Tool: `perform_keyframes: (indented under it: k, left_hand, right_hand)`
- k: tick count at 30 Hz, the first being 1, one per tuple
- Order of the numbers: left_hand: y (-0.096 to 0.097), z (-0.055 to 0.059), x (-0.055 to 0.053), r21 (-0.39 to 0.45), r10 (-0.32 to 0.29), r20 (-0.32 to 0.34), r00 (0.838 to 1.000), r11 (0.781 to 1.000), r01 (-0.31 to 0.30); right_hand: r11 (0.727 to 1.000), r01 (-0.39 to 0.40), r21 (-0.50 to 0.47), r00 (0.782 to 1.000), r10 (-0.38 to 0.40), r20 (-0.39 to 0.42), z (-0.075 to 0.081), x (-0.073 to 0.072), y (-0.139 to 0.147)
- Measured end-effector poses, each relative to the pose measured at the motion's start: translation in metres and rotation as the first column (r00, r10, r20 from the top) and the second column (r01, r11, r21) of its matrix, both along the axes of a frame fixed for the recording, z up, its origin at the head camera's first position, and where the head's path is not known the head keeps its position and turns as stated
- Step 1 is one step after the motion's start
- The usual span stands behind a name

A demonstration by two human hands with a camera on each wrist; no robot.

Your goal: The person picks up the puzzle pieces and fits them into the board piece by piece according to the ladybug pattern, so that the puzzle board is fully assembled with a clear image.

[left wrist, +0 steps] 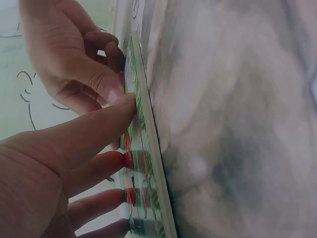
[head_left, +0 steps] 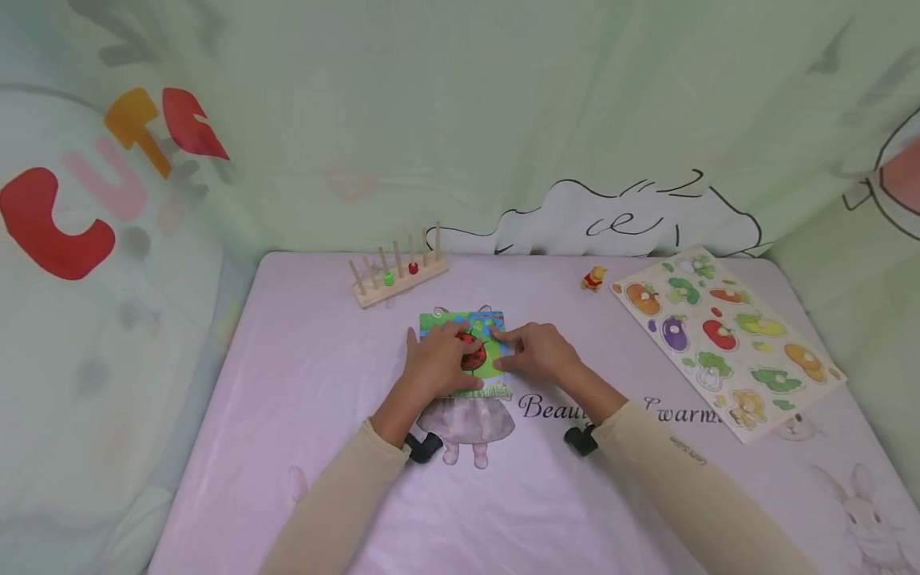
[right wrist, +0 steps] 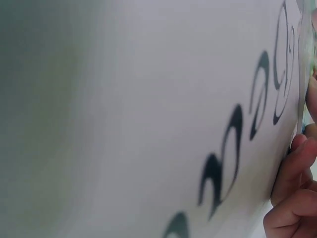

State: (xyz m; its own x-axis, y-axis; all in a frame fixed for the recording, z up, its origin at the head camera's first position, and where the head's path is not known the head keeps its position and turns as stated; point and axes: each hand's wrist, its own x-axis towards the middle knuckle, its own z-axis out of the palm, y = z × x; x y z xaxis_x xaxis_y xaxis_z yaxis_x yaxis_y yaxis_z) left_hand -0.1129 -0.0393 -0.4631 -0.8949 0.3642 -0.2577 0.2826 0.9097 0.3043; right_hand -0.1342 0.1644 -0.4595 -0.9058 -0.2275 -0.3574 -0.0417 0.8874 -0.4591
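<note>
A square ladybug picture puzzle [head_left: 496, 386] lies flat on the cloth, with a green, blue and red picture and a grassy lower edge. My left hand [head_left: 435, 363] is spread over its left and middle part, its fingertips pressing on the ladybug. In the left wrist view the thin board [left wrist: 157, 183] shows edge-on under these straight fingers. At the puzzle's right edge my right hand [head_left: 539, 351] holds on with thumb and bent fingers. The right wrist view catches only its curled fingers [right wrist: 292, 198] beside the board. Both hands hide much of the picture.
Behind the puzzle stands a wooden peg rack [head_left: 402, 281] with a green and a red bead. A small bear figure [head_left: 593, 278] sits at the back. To the right lies a vegetable peg board [head_left: 690, 375]. A printed cloth [head_left: 302, 399] covers the table; curtains surround it.
</note>
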Motion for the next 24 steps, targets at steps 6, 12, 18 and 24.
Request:
perform_keyframes:
  k: [6, 12, 18, 24]
  left_hand:
    - [0.001, -0.001, -0.002, 0.004, -0.012, -0.021, 1.000, 1.000, 0.012]
    - [0.001, -0.001, -0.005, 0.023, -0.021, -0.027, 0.999, 1.000, 0.022]
    - [-0.008, -0.005, -0.009, 0.137, -0.005, -0.041, 0.999, 0.990, 0.011]
    - [-0.033, 0.007, -0.004, 0.257, 0.048, -0.149, 0.988, 0.966, -0.008]
  right_hand:
    - [0.997, -0.074, -0.016, 0.997, 0.074, -0.039, -0.001, -0.001, 0.005]
    - [0.972, -0.226, -0.065, 0.973, 0.222, -0.070, -0.006, -0.005, 0.017]
    - [0.954, -0.266, -0.138, 0.962, 0.253, -0.106, 0.000, -0.002, 0.026]
    - [0.971, -0.197, -0.134, 0.959, 0.162, -0.233, 0.020, 0.009, 0.047]
